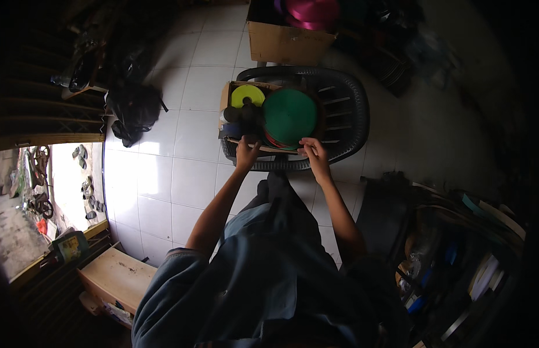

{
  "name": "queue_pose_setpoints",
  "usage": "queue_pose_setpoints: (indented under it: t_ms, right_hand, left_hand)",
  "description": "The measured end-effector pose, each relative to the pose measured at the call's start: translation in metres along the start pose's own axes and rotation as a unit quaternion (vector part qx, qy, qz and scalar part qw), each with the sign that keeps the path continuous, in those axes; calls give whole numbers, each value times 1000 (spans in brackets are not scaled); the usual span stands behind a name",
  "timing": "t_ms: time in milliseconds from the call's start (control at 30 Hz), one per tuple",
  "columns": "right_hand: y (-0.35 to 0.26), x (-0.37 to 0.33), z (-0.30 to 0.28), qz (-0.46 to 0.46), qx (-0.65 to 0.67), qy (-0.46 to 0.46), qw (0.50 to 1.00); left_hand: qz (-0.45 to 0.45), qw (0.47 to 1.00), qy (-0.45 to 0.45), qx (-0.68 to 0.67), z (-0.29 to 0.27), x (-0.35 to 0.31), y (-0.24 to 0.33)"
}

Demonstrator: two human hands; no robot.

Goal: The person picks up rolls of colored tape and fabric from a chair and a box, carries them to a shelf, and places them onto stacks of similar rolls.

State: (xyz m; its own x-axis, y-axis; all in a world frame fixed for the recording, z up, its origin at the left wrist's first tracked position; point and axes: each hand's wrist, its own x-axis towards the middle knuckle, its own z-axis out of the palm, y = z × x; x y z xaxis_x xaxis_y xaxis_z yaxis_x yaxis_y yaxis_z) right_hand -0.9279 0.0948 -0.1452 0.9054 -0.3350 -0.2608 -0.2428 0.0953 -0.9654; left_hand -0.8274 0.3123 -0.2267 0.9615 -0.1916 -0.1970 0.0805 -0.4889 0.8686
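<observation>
A shallow cardboard box [224, 98] rests on a black plastic chair [355, 116] in front of me. Inside it lie a large green roll [289, 116] of what looks like ribbon or strap, a yellow-green roll [247, 96] and several dark rolls or spools. Red and orange edges peep out beneath the green roll. My left hand [247, 155] has its fingers curled at the box's near left edge, partly lost in shadow. Beside the near right edge of the green roll, my right hand [314, 155] holds its fingers apart with nothing visible in them.
Beyond the chair stands another cardboard box [289, 45] with shiny pink rolls [313, 11]. Black bags [135, 113] lie on the tiled floor at left, near an open doorway with footwear outside. A wooden cabinet [118, 275] is at lower left; cluttered goods fill the dark right side.
</observation>
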Motion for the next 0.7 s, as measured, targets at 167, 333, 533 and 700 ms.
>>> queue_pose_setpoints:
  t_ms: [167, 333, 533, 700]
  right_hand:
    - [27, 53, -5, -22, -59, -1, 998]
    - [52, 95, -21, -22, -77, 10, 997]
    - [49, 115, -34, 20, -91, 24, 995]
    - [60, 117, -33, 58, -87, 22, 994]
  left_hand:
    - [-143, 976, 6, 167, 16, 90, 14]
    - [-216, 939, 4, 266, 38, 143, 16]
    - [-238, 917, -10, 320, 64, 173, -6]
    - [-209, 930, -10, 302, 65, 187, -22]
